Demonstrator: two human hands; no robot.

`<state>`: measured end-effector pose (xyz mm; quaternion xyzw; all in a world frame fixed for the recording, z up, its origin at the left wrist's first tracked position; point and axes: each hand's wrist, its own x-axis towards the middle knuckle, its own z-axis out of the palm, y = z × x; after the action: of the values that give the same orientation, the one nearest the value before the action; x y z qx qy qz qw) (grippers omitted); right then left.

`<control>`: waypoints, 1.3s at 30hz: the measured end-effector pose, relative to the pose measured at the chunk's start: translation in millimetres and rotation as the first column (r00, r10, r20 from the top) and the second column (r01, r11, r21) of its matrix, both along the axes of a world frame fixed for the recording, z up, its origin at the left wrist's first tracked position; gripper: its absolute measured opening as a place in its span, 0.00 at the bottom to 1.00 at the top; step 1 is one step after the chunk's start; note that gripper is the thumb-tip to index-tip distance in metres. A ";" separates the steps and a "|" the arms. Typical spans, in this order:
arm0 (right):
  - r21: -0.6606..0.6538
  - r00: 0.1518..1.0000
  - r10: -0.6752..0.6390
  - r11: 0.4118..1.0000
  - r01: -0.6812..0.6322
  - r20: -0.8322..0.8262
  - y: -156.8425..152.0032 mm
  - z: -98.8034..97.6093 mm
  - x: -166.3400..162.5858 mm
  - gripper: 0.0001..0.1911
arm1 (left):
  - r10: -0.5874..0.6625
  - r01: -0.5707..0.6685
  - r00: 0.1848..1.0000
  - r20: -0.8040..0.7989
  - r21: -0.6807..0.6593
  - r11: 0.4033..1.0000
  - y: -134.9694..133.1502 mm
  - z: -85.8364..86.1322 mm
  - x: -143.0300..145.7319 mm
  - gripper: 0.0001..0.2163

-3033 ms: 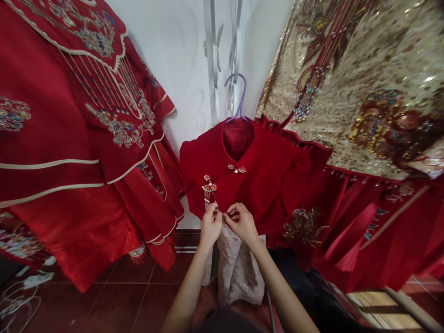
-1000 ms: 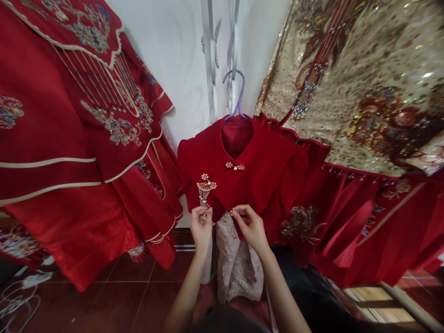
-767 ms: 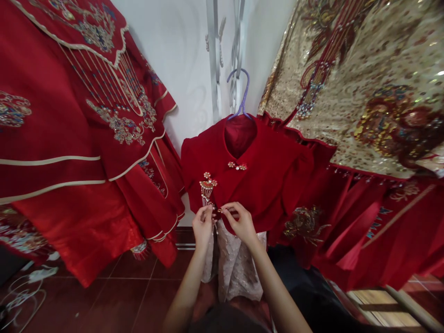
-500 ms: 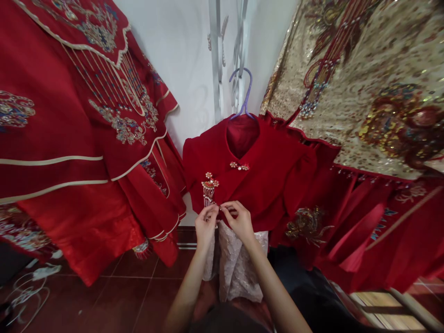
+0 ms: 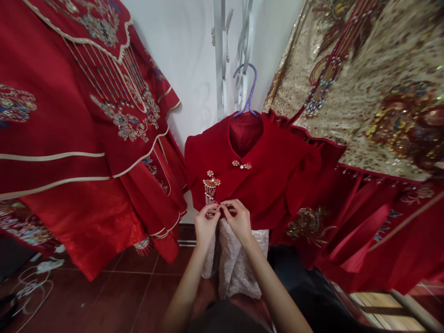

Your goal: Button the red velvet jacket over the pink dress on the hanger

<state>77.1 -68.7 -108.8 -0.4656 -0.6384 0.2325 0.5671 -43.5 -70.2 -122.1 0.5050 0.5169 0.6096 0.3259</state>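
A short red velvet jacket point(image 5: 267, 180) hangs on a purple hanger point(image 5: 251, 88). It has a beaded clasp point(image 5: 242, 164) below the neckline and a fan-shaped brooch with bead tassels point(image 5: 210, 182) on its front. My left hand point(image 5: 205, 221) and my right hand point(image 5: 238, 218) meet at the jacket's lower front edge, just beneath the tassels. Both pinch there with fingertips nearly touching. A small beaded fastening seems to lie between them, mostly hidden by the fingers. Below the hem hangs a pale, shiny patterned skirt point(image 5: 239, 266).
Red embroidered garments point(image 5: 76, 115) hang on the left. A gold sequined garment point(image 5: 367, 106) hangs on the right. Behind the hanger stands a grey metal rack point(image 5: 221, 60) against a white wall. White cables point(image 5: 34, 282) lie on the tiled floor at lower left.
The view has shifted slightly, so the garments sit a little further right. My fingertips have drawn a little closer together at the jacket's hem, still pinching.
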 end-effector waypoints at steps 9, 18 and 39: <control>0.010 0.999 0.001 1.000 -0.001 0.033 9.6 0.6 -0.3 0.09 | -0.089 0.090 0.993 -0.073 0.013 0.996 13.3 0.6 -6.4 0.08; -0.056 0.988 -0.122 0.992 0.117 -0.090 -27.5 17.0 31.3 0.09 | 0.144 -0.139 0.986 -0.083 0.064 0.988 2.5 -9.8 -23.2 0.08; -0.189 0.997 0.033 0.981 -0.044 -0.065 -3.9 -26.1 16.2 0.20 | 0.098 0.051 0.759 -0.644 0.209 0.977 5.4 -0.1 -6.9 0.09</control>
<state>93.3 -72.6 -134.9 -0.4977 -0.6043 0.3175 0.5350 -50.4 -64.8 -122.2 0.7104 0.5357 0.4522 0.0622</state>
